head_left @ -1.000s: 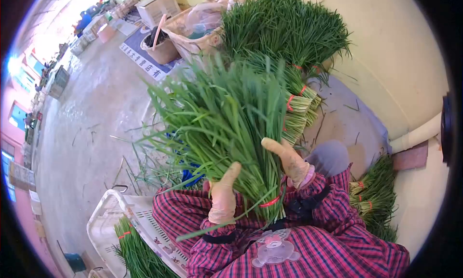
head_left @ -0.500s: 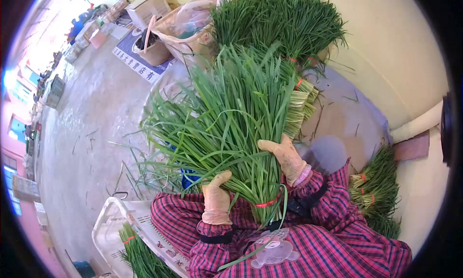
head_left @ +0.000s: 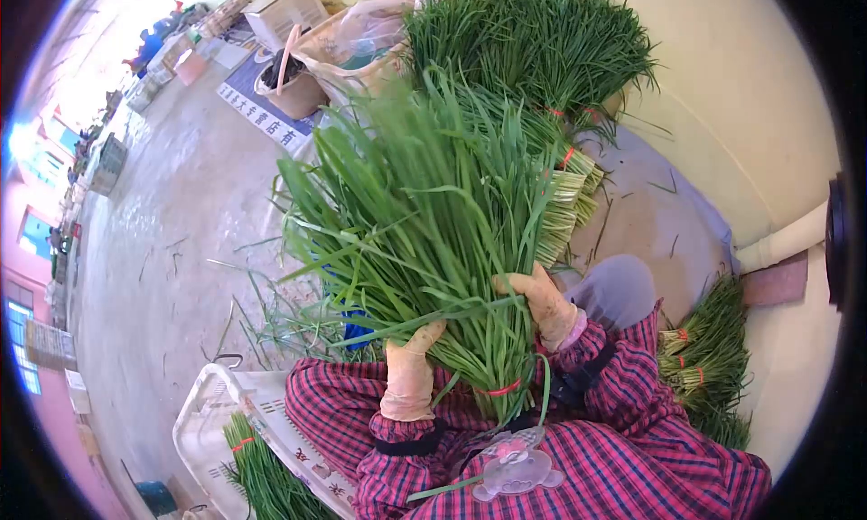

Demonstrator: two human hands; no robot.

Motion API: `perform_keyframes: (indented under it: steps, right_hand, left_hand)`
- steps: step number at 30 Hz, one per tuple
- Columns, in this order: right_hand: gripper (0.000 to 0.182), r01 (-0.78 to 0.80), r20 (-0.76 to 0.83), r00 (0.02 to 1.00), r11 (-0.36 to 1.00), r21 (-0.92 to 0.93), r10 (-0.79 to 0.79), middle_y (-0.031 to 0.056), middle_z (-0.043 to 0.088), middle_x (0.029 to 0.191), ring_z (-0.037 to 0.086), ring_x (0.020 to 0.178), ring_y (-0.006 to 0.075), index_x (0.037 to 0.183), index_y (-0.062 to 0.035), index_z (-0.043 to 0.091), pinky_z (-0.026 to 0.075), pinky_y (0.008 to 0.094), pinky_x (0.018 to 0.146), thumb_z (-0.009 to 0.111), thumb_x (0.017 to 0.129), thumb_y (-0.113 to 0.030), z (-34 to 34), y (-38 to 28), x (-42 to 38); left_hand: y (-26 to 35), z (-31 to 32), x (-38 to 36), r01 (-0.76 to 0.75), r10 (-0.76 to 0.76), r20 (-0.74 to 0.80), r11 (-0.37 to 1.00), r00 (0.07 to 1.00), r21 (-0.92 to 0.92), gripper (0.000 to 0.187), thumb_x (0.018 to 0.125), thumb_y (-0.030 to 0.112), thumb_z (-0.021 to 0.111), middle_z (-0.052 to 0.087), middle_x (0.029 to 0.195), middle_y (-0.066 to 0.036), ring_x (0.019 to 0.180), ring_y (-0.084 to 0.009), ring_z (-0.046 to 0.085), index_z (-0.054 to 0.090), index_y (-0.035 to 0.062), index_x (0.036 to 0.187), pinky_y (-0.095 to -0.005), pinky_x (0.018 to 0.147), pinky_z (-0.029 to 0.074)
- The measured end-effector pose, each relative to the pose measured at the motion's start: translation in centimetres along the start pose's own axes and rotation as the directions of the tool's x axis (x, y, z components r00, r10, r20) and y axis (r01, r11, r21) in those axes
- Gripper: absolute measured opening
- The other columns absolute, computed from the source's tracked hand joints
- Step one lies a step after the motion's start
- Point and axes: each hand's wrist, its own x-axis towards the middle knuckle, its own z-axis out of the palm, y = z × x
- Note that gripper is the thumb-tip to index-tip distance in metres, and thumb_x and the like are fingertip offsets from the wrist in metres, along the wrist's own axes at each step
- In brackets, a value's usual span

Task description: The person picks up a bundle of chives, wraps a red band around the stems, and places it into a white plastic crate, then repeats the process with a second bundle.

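A large bunch of Chinese chives (head_left: pixel 433 276) rests across my lap, leaves fanning away from me. A red band (head_left: pixel 499 389) circles it near its cut ends, which point towards me. My gloved left hand (head_left: pixel 411 376) grips the left side of the leaves, thumb on top and fingers hidden beneath. On the right side my gloved right hand (head_left: pixel 542 311) holds the same bunch, its thumb lying over the leaves. One long loose leaf (head_left: pixel 442 488) droops across my checked apron.
Banded bunches (head_left: pixel 564 190) lie just beyond, with a big chive pile (head_left: pixel 533 46) behind. More bunches (head_left: pixel 704 366) sit by the right wall. A white plastic crate (head_left: pixel 203 403) holding chives stands at my left. A bucket (head_left: pixel 291 91) and a lined basket (head_left: pixel 343 51) stand further off.
The chive leaves have swung upright and drawn together, blurring at the tips. Both hands still grip the bunch; my left thumb has tipped inward over the leaves.
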Motion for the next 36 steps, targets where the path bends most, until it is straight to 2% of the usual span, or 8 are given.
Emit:
perform_keyframes:
  steps: [4,6,7,9,14,26,31,36]
  right_hand:
    - [0.034,0.204,0.047,0.979,0.971,-0.123,-0.200,0.0129,0.058,0.126,0.050,0.119,0.0261,0.131,-0.0055,0.052,0.041,0.0381,0.101,0.050,0.101,-0.022,-4.1,2.9,0.4]
    - [0.041,0.475,0.383,0.872,0.335,-0.814,-0.305,0.0119,0.058,0.126,0.053,0.116,0.0239,0.136,-0.0050,0.047,0.043,0.0357,0.100,0.052,0.101,-0.026,-6.0,3.1,1.2]
    - [0.041,0.474,0.384,0.873,0.335,-0.814,-0.302,0.0119,0.058,0.126,0.053,0.116,0.0239,0.136,-0.0050,0.047,0.043,0.0357,0.100,0.052,0.101,-0.026,-4.1,1.6,0.8]
    - [0.053,0.021,0.040,0.999,0.995,-0.093,-0.018,0.0109,0.058,0.127,0.056,0.112,0.0207,0.139,-0.0040,0.044,0.045,0.0340,0.097,0.063,0.095,-0.027,2.2,-1.6,-0.2]
    - [0.065,0.168,-0.041,0.978,0.888,-0.428,-0.205,0.0098,0.063,0.119,0.061,0.102,0.0167,0.137,-0.0030,0.045,0.050,0.0326,0.091,0.077,0.082,-0.015,3.3,0.2,1.0]
    - [0.042,0.038,-0.228,0.973,0.999,-0.010,-0.040,0.0079,0.066,0.106,0.064,0.089,0.0178,0.120,-0.0029,0.058,0.053,0.0354,0.082,0.072,0.084,-0.018,0.2,0.3,2.1]
    - [0.039,-0.019,-0.306,0.942,0.929,0.369,0.141,0.0036,0.070,0.093,0.066,0.077,0.0191,0.115,-0.0039,0.064,0.055,0.0345,0.076,0.065,0.088,-0.032,-1.2,-1.5,2.1]
    - [0.040,0.237,-0.407,0.913,0.847,0.477,-0.026,0.0072,0.071,0.092,0.068,0.076,0.0228,0.112,-0.0049,0.065,0.057,0.0376,0.075,0.061,0.091,-0.039,-3.8,0.1,2.5]
  left_hand:
    - [0.7,0.9,-0.4,-0.004,0.005,-0.032,0.999,0.999,0.050,0.038,0.082,0.000,0.071,0.066,0.110,-0.004,0.096,-0.0167,0.064,0.061,0.0023,0.118,-0.0306,0.088,0.051]
    - [0.4,0.9,-0.2,-0.014,0.016,-0.049,0.999,0.999,0.041,0.038,0.082,0.000,0.071,0.066,0.110,-0.004,0.096,-0.0165,0.064,0.061,0.0022,0.118,-0.0307,0.088,0.051]
    - [0.2,0.9,-0.1,-0.026,0.028,-0.068,0.999,0.997,0.035,0.037,0.082,0.000,0.071,0.066,0.110,-0.004,0.097,-0.0162,0.064,0.061,0.0021,0.118,-0.0309,0.088,0.051]
    - [0.5,1.2,-0.1,-0.022,0.026,-0.061,0.997,0.998,0.075,0.039,0.083,-0.002,0.068,0.066,0.111,-0.006,0.097,-0.0180,0.064,0.060,0.0014,0.120,-0.0319,0.089,0.051]
    - [0.2,1.0,-0.1,-0.001,0.009,-0.055,0.991,0.998,0.133,0.037,0.080,0.000,0.072,0.066,0.111,-0.004,0.097,-0.0158,0.063,0.063,0.0010,0.116,-0.0301,0.088,0.051]
    - [0.6,0.2,1.8,0.150,-0.163,-0.119,0.982,0.979,-0.116,0.039,0.088,0.009,0.064,0.064,0.115,-0.011,0.100,-0.0244,0.065,0.055,-0.0008,0.125,-0.0388,0.091,0.053]
    - [4.2,-1.2,0.3,-0.043,0.041,0.062,0.999,0.997,0.025,0.054,0.103,0.028,0.038,0.037,0.150,-0.020,0.135,-0.0307,0.041,0.029,0.0007,0.149,-0.0471,0.100,0.045]
    - [8.6,-1.2,-4.6,-0.189,0.201,-0.024,0.950,0.979,0.250,0.061,0.097,0.022,0.053,0.040,0.149,-0.018,0.136,-0.0299,0.041,0.031,0.0027,0.150,-0.0427,0.102,0.044]
